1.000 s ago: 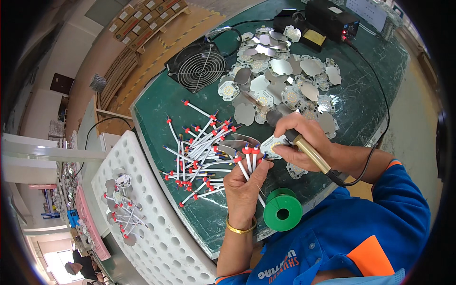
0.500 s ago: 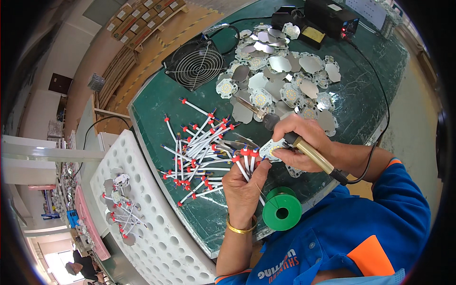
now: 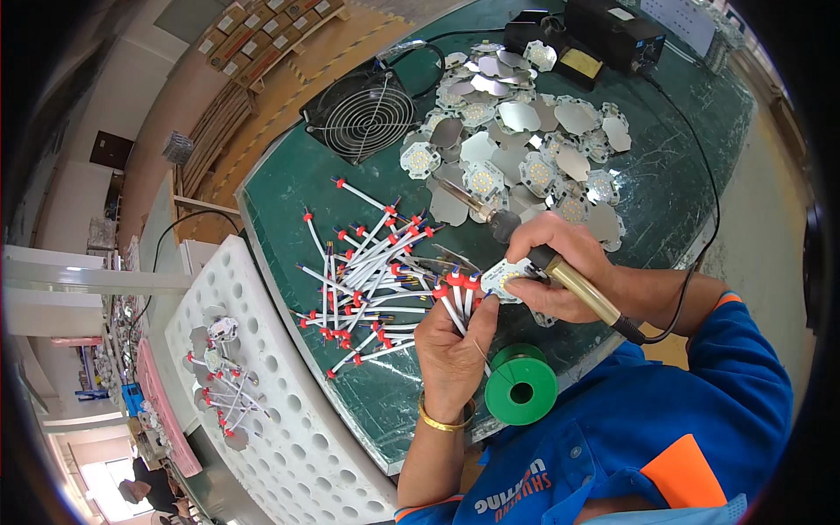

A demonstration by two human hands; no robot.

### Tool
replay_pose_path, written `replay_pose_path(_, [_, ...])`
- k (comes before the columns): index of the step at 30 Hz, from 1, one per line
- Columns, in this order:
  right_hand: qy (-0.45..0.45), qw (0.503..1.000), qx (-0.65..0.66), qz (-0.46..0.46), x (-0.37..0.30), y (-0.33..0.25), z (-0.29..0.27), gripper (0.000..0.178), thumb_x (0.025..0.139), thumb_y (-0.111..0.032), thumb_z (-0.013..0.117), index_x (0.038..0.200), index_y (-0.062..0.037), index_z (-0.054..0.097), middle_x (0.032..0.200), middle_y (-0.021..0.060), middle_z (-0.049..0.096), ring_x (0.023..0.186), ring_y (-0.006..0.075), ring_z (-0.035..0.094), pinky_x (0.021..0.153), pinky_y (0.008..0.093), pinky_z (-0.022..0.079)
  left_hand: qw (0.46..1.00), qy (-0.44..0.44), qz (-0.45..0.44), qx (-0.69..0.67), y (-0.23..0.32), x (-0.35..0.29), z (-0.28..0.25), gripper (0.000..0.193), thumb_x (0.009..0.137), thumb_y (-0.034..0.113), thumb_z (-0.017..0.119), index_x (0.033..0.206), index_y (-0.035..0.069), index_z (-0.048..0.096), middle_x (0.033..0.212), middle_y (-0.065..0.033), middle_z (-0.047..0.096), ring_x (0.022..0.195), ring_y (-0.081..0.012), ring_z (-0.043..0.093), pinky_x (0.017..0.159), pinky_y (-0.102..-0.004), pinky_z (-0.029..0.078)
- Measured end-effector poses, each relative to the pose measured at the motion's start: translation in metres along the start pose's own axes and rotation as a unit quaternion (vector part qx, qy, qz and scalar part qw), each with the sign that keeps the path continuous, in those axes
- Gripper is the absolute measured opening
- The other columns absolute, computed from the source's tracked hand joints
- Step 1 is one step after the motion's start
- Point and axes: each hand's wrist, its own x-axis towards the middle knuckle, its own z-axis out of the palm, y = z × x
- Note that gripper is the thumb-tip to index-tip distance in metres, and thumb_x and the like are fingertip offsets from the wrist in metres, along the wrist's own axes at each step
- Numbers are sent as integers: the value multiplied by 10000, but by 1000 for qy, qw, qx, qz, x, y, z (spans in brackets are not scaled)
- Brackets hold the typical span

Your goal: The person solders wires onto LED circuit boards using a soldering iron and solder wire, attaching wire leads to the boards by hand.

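My left hand (image 3: 451, 354) is closed around a few white cables (image 3: 449, 311) with red rings, their ringed ends pointing away from me. Thin wire runs by its fingers to a green spool (image 3: 544, 398) beside the wrist. In my right hand (image 3: 564, 249) are a soldering iron (image 3: 584, 295) and a white LED board (image 3: 499, 278), the board pinched at the fingertips. The board's edge meets the cable ends; whether they touch is hidden. The iron's tip points up and left, away from the board, over a pile of LED boards (image 3: 483, 179).
Loose cables (image 3: 372, 262) lie heaped left of my hands. Beyond them stands a black fan (image 3: 363, 121). A black soldering station (image 3: 612, 35) and a yellow sponge (image 3: 580, 63) sit at the far right. White foam with holes (image 3: 297, 437) adjoins the green table (image 3: 280, 192).
The whole view has shifted slightly. Both hands keep the same hold and nearly the same pose. A red light on the soldering station was lit earlier and does not show now.
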Motion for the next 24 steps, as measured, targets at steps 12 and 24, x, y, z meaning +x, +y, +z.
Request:
replay_pose_path(12, [3, 989, 67, -135, -11, 2, -8, 379, 801, -376, 642, 893, -17, 561, 758, 85, 635, 545, 176, 528, 509, 306, 416, 981, 143, -57, -117, 12, -22, -18, 18, 839, 43, 575, 826, 31, 576, 673, -10, 549, 535, -56, 441, 473, -188, 322])
replay_pose_path(24, [27, 941, 109, -319, -3, -12, -19, 304, 794, -369, 653, 830, -68, 622, 565, -13, 419, 494, 141, 419, 636, 362, 308, 985, 140, -40, -94, 20, -40, -11, 81, 843, 39, 611, 918, 8, 609, 740, 37, 565, 634, -13, 462, 561, -165, 366])
